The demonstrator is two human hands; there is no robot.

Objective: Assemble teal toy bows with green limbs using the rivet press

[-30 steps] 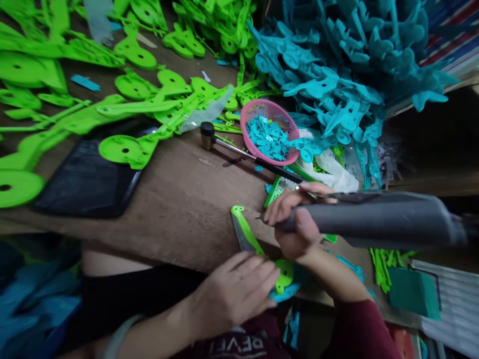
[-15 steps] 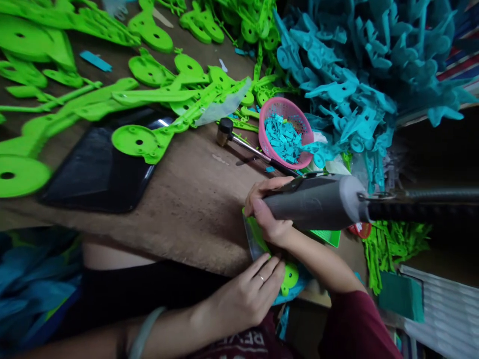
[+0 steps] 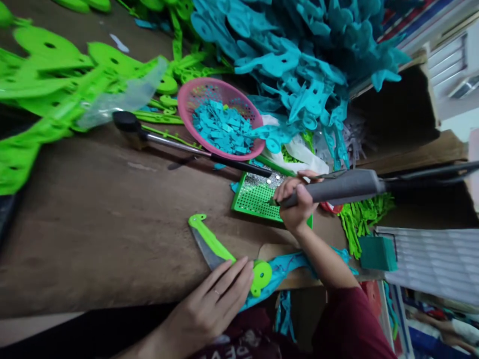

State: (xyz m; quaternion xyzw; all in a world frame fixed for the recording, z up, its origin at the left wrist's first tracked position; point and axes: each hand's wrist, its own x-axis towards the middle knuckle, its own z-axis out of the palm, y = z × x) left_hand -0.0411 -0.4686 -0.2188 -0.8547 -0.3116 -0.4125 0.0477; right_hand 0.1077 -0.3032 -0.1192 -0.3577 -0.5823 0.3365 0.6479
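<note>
My right hand [image 3: 297, 207] grips a grey electric screwdriver [image 3: 344, 188], its cable running off to the right. The tool's tip is over a green perforated tray [image 3: 254, 202] that holds small silvery screws [image 3: 262, 183]. Fingers of my left hand [image 3: 213, 294] lie pressed together over a bright green plastic part [image 3: 211, 238], holding it at the table's near edge. A greyish translucent blade-like piece [image 3: 205, 252] runs along this part, and its round end shows beyond my fingertips. Blue plastic pieces [image 3: 286, 267] lie beside and partly under it.
A pink basket [image 3: 183, 107] contains many small blue pieces. In front of it lies a hammer [image 3: 175, 142], its handle reaching over the tray. Large green parts [image 3: 48, 87] cover the back left, and a tall heap of blue parts [image 3: 299, 65] stands behind.
My right hand has lifted the screwdriver away from the green part and over to the screw tray. My left hand stays on the part. The view has swung to the right.
</note>
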